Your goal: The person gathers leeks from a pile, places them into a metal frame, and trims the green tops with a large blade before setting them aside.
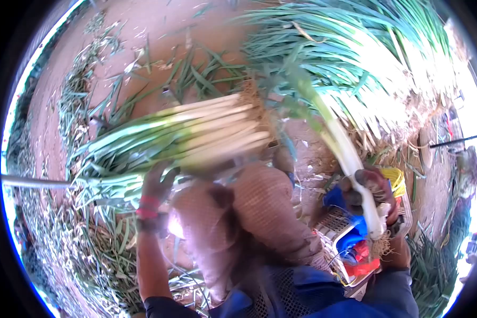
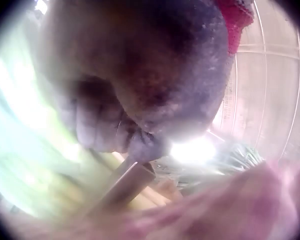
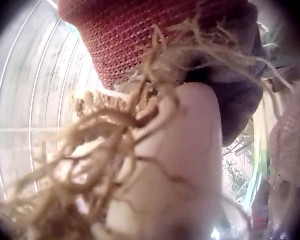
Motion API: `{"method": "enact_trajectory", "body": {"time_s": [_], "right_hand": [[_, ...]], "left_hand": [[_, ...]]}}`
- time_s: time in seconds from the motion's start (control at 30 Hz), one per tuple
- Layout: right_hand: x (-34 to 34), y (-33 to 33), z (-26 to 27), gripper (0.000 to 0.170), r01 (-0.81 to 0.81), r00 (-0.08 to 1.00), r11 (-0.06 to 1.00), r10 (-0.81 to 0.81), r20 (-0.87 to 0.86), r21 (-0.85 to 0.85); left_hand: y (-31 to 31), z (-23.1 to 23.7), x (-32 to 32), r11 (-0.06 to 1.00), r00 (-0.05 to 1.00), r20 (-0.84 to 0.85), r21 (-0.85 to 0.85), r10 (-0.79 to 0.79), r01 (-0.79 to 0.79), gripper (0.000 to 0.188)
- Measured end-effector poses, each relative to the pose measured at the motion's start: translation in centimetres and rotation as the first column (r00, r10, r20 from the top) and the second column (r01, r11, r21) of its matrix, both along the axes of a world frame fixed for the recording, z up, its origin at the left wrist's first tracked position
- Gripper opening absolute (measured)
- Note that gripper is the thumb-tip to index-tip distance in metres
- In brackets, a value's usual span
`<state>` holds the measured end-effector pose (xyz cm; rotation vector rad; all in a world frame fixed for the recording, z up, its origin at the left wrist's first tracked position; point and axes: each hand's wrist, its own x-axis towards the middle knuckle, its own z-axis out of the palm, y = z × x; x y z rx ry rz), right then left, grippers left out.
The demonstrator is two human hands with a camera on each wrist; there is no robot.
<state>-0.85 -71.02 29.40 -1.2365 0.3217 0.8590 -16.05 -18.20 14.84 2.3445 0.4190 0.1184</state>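
My gloved right hand (image 1: 373, 193) grips one long leek (image 1: 344, 151) by its white stalk, near the root end. The leek slants up and away, its green top blurred. Close in the right wrist view are its tangled brown roots (image 3: 110, 130) and thick stalk (image 3: 175, 150), beside the red knit glove (image 3: 120, 45). My gloved left hand (image 1: 160, 183) is at the near side of a leek bundle (image 1: 217, 130), by the green leaves. In the left wrist view its fingers (image 2: 97, 122) bend down beside a grey-brown bar (image 2: 127, 185); I cannot tell whether they hold anything.
A big heap of leeks (image 1: 365, 58) lies at the upper right. By my right knee stands a plastic basket (image 1: 328, 225) with blue, red and yellow items. Trimmed leaves (image 1: 100, 249) litter the ground on the left. A grey pole (image 1: 34, 182) reaches in from the left.
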Motion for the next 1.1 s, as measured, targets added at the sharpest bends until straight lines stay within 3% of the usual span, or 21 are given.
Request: {"method": "enact_trajectory", "body": {"time_s": [0.03, 0.1, 0.17, 0.23, 0.3, 0.37, 0.43, 0.5, 0.57, 0.67, 0.7, 0.8, 0.87, 1.03, 1.1], "right_hand": [[0.5, 3.0, 3.1, 0.052, -0.085, 0.996, 0.978, 0.091, -0.021, 0.191], [0.8, 6.4, 5.7, 0.051, -0.25, 0.929, 0.967, 0.225, 0.293, 0.048], [0.9, 10.5, 8.4, 0.052, -0.299, 0.818, 0.935, 0.355, 0.453, -0.192], [3.3, 13.5, 6.9, 0.062, -0.371, 0.545, 0.855, 0.517, 0.66, -0.364], [5.8, 17.6, 4.0, 0.061, -0.408, 0.233, 0.785, 0.583, 0.779, -0.466], [8.1, 22.5, 2.1, 0.062, -0.357, -0.015, 0.669, 0.694, 0.72, -0.652], [10.5, 26.4, -3.1, 0.064, -0.3, -0.206, 0.632, 0.689, 0.695, -0.715], [11.8, 29.8, -9.7, 0.06, -0.265, -0.267, 0.574, 0.729, 0.631, -0.775], [11.5, 32.1, -15.8, 0.057, -0.235, -0.273, 0.399, 0.848, 0.454, -0.886], [10.6, 33.4, -20.2, 0.057, -0.172, -0.273, 0.358, 0.878, 0.394, -0.918], [10.7, 33.6, -19.7, 0.058, -0.241, -0.218, 0.365, 0.883, 0.416, -0.9], [10.5, 33.6, -20.3, 0.06, -0.241, -0.225, 0.399, 0.864, 0.451, -0.885], [10.3, 33.8, -19.6, 0.061, -0.215, -0.219, 0.412, 0.863, 0.455, -0.885], [9.3, 34.3, -19.0, 0.062, -0.219, -0.195, 0.453, 0.847, 0.494, -0.864], [9.2, 34.2, -19.1, 0.062, -0.232, -0.148, 0.468, 0.849, 0.507, -0.853]], "left_hand": [[-0.1, -0.2, -0.4, 0.999, 1.0, -0.007, -0.043, 0.029, -0.029, 0.038], [0.4, -1.0, -1.2, 1.0, 0.999, 0.024, 0.018, 0.024, -0.024, 0.037], [0.3, -0.8, -1.6, 0.999, 0.998, 0.058, -0.014, 0.039, -0.038, 0.037], [0.4, -1.6, -1.9, 0.999, 0.989, 0.142, 0.032, 0.032, -0.036, 0.036], [0.3, -1.0, -1.9, 0.999, 0.994, 0.104, 0.046, 0.016, -0.021, 0.036], [0.5, -1.7, -2.0, 0.995, 0.988, 0.155, 0.104, -0.016, 0.0, 0.035], [0.6, -2.4, -2.3, 0.988, 0.979, 0.2, 0.152, -0.031, 0.0, 0.036], [0.3, -2.2, -2.4, 0.985, 0.984, 0.179, 0.167, 0.0, -0.03, 0.037], [0.3, -2.4, -2.5, 0.986, 0.976, 0.216, 0.162, -0.006, -0.03, 0.036], [0.2, -2.6, -2.9, 0.978, 0.975, 0.221, 0.202, -0.002, -0.043, 0.035], [0.2, -1.9, -2.8, 0.977, 0.978, 0.21, 0.21, -0.006, -0.039, 0.032], [0.5, -0.4, -2.1, 0.992, 0.972, 0.234, 0.117, 0.024, -0.052, 0.027], [0.7, 0.3, -0.8, 0.992, 0.969, 0.213, -0.034, 0.126, -0.122, 0.023], [2.5, 0.9, 6.1, 0.969, 0.934, 0.356, 0.226, 0.012, -0.098, 0.019], [3.6, 0.6, 7.2, 0.96, 0.919, 0.393, 0.242, 0.039, -0.144, 0.018]]}}
